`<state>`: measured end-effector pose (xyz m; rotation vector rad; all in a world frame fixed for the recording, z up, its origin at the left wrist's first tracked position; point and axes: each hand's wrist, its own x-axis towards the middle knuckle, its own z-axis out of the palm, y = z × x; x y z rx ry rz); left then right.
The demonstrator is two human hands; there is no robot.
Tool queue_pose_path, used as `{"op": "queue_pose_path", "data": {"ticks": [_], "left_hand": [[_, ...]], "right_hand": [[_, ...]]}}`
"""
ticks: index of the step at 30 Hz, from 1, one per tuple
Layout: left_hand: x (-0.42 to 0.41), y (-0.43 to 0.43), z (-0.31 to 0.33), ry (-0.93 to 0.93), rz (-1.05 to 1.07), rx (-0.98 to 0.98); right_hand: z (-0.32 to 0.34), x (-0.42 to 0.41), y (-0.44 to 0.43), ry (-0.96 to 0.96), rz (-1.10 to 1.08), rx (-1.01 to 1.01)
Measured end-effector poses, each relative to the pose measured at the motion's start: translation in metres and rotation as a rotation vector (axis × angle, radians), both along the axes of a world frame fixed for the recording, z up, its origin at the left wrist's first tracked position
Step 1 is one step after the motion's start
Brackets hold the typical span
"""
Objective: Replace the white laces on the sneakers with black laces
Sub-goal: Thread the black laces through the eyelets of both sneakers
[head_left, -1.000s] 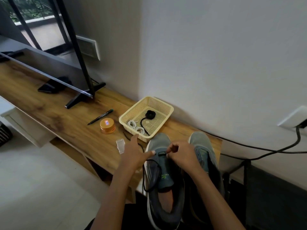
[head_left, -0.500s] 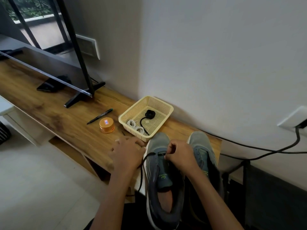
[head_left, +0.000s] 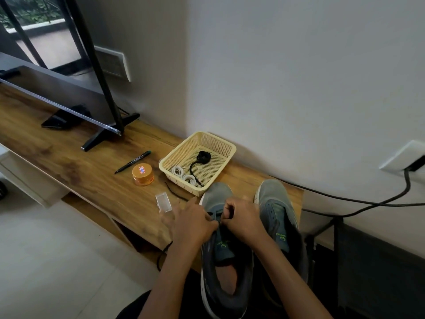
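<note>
Head view: two grey fabric sneakers stand on the wooden table [head_left: 76, 166], the left sneaker [head_left: 217, 195] with its toe at the near corner of the cream plastic mesh basket [head_left: 226, 146], the right sneaker [head_left: 273, 199] just right of that corner. The hands meet over the left sneaker's eyelets. The right hand [head_left: 243, 221] is curled, pinching the thin black lace [head_left: 162, 255], which trails off the table's edge. The left hand [head_left: 192, 224] is blurred and I cannot tell its grip. Inside the basket lie coiled white laces [head_left: 181, 174] and a coiled black lace [head_left: 203, 156].
</note>
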<state>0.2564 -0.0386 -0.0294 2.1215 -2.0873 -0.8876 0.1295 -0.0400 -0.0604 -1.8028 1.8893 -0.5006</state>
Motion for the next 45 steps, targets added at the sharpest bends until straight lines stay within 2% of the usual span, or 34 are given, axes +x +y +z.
{"op": "queue_pose_path", "data": {"ticks": [4,13,18,20,24,28,37,45], "left_hand": [[0.002,-0.001,0.004,0.061,0.003,0.013],[0.006,-0.006,-0.012,0.168,0.021,0.069],[0.009,-0.011,-0.027,0.154,0.057,0.073],[0.012,-0.017,-0.039,0.153,0.076,0.015],[0.014,-0.028,-0.061,0.128,0.079,-0.031],[0.011,-0.015,-0.028,0.089,0.110,0.002],[0.002,-0.008,-0.007,0.125,0.066,-0.018],[0.007,-0.015,-0.011,0.124,0.115,0.042]], "right_hand": [[-0.001,0.002,0.000,0.033,0.005,-0.026],[0.001,0.004,0.001,-0.057,-0.039,0.000],[0.000,0.007,0.001,-0.037,-0.041,-0.023],[0.002,0.007,0.000,0.006,-0.001,-0.022],[0.011,-0.005,-0.001,0.240,0.057,-0.048],[0.007,-0.008,0.001,0.375,0.090,-0.040],[-0.004,-0.001,-0.001,0.279,0.093,-0.092],[0.003,-0.009,0.001,0.312,-0.008,-0.002]]}}
